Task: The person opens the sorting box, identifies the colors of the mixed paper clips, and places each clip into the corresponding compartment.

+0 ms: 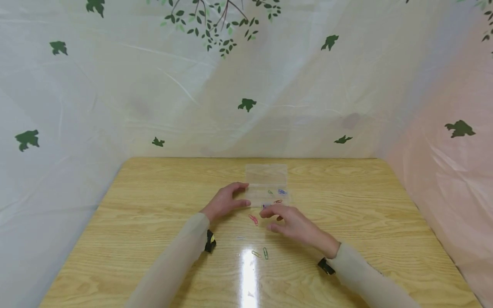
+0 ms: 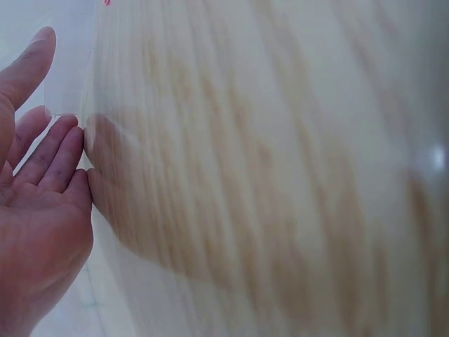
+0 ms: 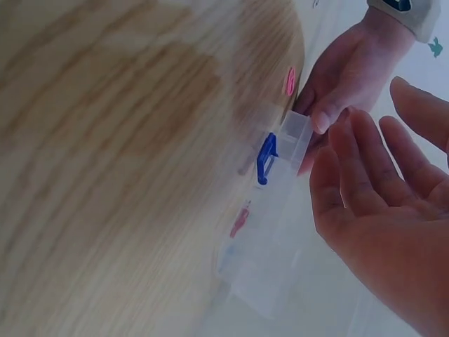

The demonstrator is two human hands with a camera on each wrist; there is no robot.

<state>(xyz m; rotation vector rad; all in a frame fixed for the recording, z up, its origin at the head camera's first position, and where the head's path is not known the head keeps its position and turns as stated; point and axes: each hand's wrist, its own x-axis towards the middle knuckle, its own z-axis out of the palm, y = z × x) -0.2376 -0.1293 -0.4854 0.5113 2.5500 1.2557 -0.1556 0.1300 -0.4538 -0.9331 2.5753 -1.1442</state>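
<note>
Beside my relaxed, empty right hand (image 1: 293,223), I'm steadying the light, slippery clear box (image 1: 267,185) by its edge with straight left fingers (image 1: 239,194)

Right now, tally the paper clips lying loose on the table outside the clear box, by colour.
Pink paper clip: 1
Green paper clip: 1
Yellow paper clip: 1
Total: 3 loose on the table, outside the clear box. A faint pale mark near them is too unclear to count.
</note>
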